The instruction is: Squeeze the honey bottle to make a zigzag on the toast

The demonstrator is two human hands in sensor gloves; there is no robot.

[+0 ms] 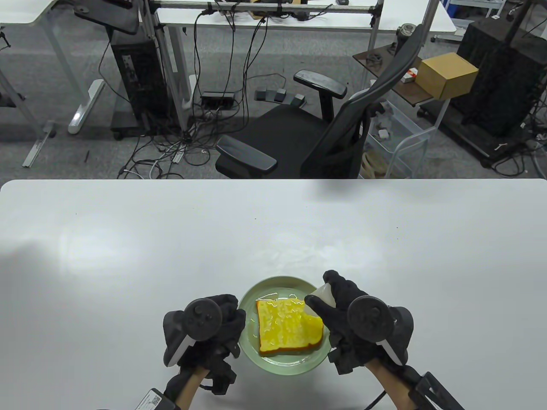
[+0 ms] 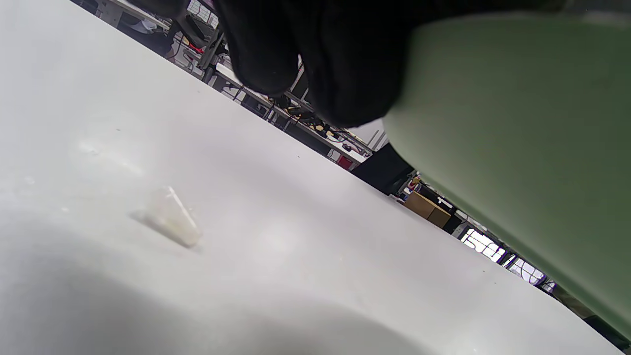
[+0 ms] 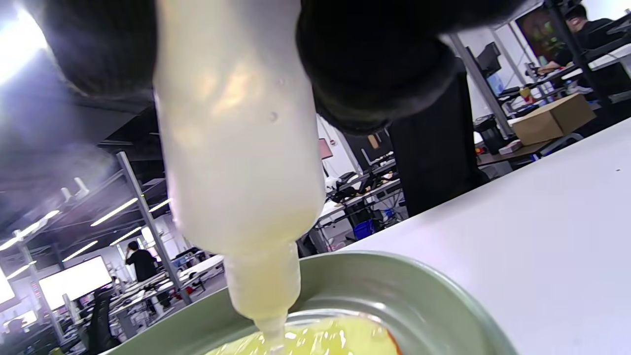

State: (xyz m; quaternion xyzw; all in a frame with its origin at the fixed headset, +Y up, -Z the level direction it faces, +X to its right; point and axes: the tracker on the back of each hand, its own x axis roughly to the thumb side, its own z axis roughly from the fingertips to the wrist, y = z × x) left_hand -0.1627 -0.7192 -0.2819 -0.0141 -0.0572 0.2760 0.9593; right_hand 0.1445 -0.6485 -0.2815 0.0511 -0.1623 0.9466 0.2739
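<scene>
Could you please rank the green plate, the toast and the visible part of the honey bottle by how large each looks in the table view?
1. green plate, widest.
2. toast, lying inside the plate's rim.
3. honey bottle, smallest, though the right hand hides most of it, so only its visible part ranks.

Left hand (image 1: 209,329) curled low, right hand (image 1: 350,316) clenched, fingers wrapped

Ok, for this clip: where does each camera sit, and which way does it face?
Table view: overhead, looking down; left hand beside the green plate, right hand holding the honey bottle over the toast.
Left wrist view: low, facing across the table; shows fingertips.
Right wrist view: under the right hand, facing down the bottle.
All three views show the plate.
</scene>
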